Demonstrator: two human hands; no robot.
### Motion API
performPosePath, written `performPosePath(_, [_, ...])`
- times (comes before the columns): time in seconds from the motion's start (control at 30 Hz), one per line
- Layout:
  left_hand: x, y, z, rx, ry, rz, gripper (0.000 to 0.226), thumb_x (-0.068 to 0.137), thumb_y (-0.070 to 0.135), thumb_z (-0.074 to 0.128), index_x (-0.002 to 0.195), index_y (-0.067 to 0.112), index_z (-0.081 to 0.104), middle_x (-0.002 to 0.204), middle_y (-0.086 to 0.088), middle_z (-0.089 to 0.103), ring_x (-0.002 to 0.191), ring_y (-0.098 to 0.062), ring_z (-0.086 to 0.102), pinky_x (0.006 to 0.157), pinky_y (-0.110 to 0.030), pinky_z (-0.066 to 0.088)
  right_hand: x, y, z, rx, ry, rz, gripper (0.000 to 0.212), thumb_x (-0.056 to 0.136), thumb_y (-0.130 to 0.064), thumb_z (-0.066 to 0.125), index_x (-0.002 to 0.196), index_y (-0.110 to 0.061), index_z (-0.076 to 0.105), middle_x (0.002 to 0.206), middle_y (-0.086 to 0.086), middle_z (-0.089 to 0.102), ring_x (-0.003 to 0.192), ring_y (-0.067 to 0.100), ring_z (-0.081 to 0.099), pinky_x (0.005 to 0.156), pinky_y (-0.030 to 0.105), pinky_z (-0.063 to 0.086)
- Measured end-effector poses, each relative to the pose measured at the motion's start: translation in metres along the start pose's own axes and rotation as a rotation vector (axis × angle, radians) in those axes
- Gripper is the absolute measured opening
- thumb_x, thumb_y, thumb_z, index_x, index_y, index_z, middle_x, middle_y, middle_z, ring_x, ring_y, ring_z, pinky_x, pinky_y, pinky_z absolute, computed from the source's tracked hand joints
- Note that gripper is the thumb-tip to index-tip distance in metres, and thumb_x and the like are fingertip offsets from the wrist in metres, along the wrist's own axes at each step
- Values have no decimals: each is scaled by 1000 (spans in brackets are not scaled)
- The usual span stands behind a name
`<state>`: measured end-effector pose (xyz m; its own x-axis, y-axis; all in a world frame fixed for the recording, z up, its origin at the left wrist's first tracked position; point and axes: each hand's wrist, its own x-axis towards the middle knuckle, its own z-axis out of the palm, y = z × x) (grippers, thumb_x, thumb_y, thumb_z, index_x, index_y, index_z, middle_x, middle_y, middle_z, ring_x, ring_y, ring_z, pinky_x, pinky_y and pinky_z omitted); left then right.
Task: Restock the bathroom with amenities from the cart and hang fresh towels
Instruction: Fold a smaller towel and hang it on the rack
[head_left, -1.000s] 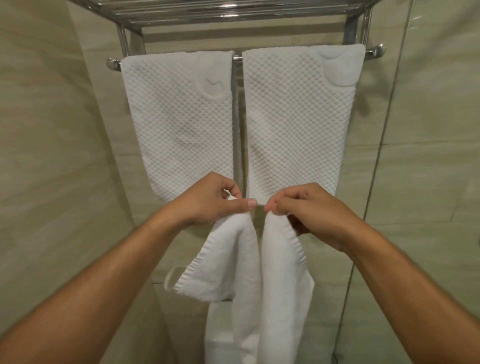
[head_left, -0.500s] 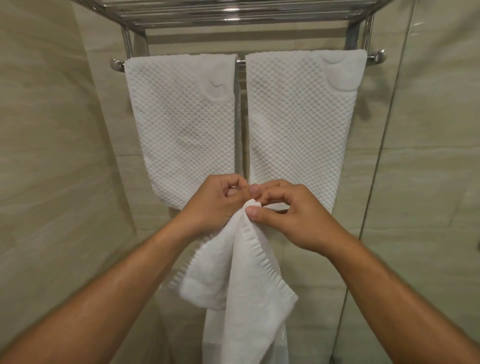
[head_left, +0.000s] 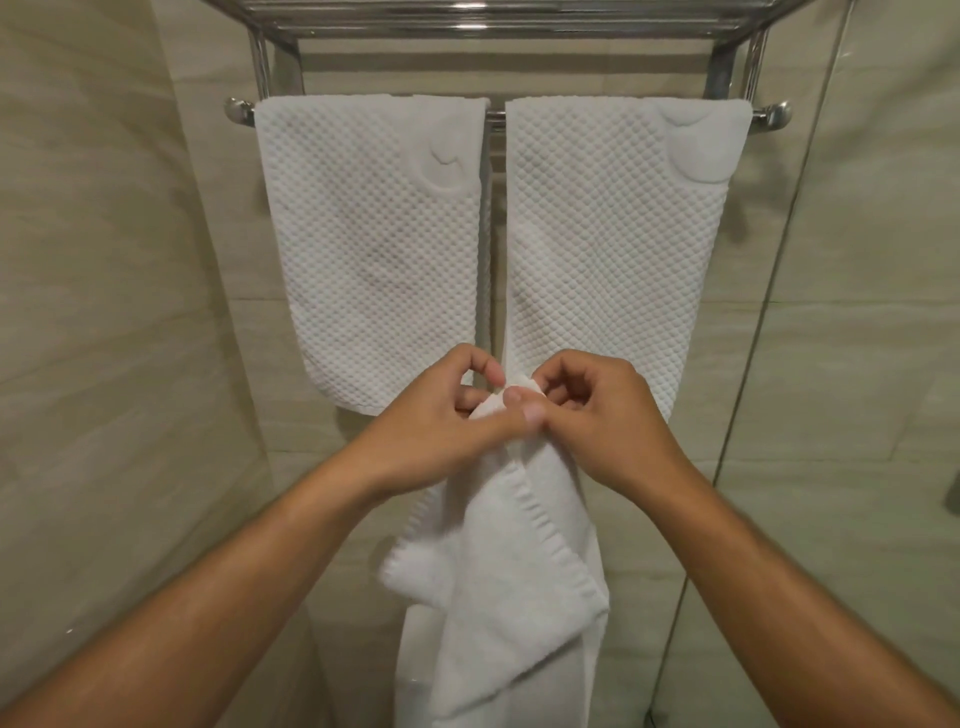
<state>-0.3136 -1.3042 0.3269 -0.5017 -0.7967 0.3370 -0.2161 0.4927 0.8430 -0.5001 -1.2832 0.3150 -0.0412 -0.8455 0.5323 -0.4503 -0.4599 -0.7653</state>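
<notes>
The small towel (head_left: 514, 577) hangs below the joined hands, in front of two waffle towels (head_left: 374, 249) on the rail (head_left: 496, 117). A second ago its corners were apart; now left hand (head_left: 441, 421) and right hand (head_left: 597, 415) pinch them together. Folding appears underway; hanging remains.

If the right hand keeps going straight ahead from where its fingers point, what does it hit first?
Probably the left hand: the right hand points leftward at it, both pinching the held towel. Pushed away from the body instead, it likely meets the right hung towel; depth is unclear.
</notes>
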Motion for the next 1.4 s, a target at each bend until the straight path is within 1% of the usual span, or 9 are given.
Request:
performPosePath(0.1, [3, -10, -1, 158, -14, 55, 30, 77, 15, 74, 94, 24, 51, 75, -8, 68, 62, -14, 54, 58, -34, 45, 4, -1, -3, 17, -16, 43, 26, 75, -38, 87, 89, -24, 71, 67, -11, 66, 56, 0, 55, 64, 25, 47])
performPosePath(0.23, [9, -25, -7, 264, 64, 3, 21, 67, 21, 58, 87, 24, 51, 75, -17, 63, 59, -16, 45, 59, -38, 39, 10, 0, -11, 8, 53, 33, 18, 80, -33, 85, 95, -28, 76, 70, -11, 68, 62, -1, 61, 70, 23, 50])
performPosePath(0.37, [7, -33, -12, 277, -20, -15, 28, 78, 16, 64, 100, 30, 53, 83, -4, 70, 64, -11, 58, 59, -29, 46, 18, -5, -28, 72, 123, -1, 12, 83, -28, 83, 93, -28, 77, 81, -4, 75, 77, 8, 70, 77, 25, 58])
performPosePath(0.43, [8, -37, -16, 297, -61, 33, 27, 80, 19, 65, 103, 30, 56, 94, 4, 69, 80, -13, 65, 67, -35, 55, 22, -9, -38, 96, 141, -35, 12, 83, -25, 82, 94, -26, 77, 85, 1, 76, 79, 8, 70, 78, 24, 59])
performPosePath(0.6, [8, -44, -27, 163, -179, 28, 22, 87, 27, 73, 102, 12, 71, 102, -8, 73, 98, -28, 69, 88, -51, 55, 28, -10, -58, 141, 203, -75, 12, 83, -23, 82, 93, -25, 76, 79, -8, 72, 77, 5, 67, 75, 19, 54])
performPosePath(0.77, [8, -54, -30, -4, -213, 25, 34, 86, 20, 78, 99, -6, 62, 101, -27, 62, 92, -26, 64, 84, -45, 51, 26, -8, -66, 201, 231, -72, 17, 79, -28, 79, 95, -23, 75, 79, -11, 70, 75, 3, 65, 73, 18, 53])
performPosePath(1.03, [5, -56, -15, -74, -217, 172, 28, 88, 8, 76, 113, -1, 70, 111, -20, 72, 106, -39, 68, 94, -58, 53, 26, -10, -77, 291, 304, -69, 21, 74, -36, 79, 92, -26, 77, 90, 3, 69, 85, 15, 64, 86, 37, 55])
performPosePath(1.27, [1, -64, 13, 266, -241, 288, 29, 96, 35, 65, 98, 6, 70, 94, -5, 74, 91, -25, 70, 81, -47, 53, 29, -4, -75, 260, 298, -106, 14, 78, -33, 79, 91, -28, 77, 81, -6, 67, 81, 16, 59, 82, 35, 50])
performPosePath(1.4, [4, -60, 17, 265, -134, 385, 5, 91, 24, 73, 92, 19, 74, 90, 7, 71, 87, -12, 69, 80, -38, 54, 30, 0, -75, 265, 307, -97, 19, 75, -36, 78, 91, -28, 76, 81, -6, 65, 78, 11, 60, 80, 29, 51])
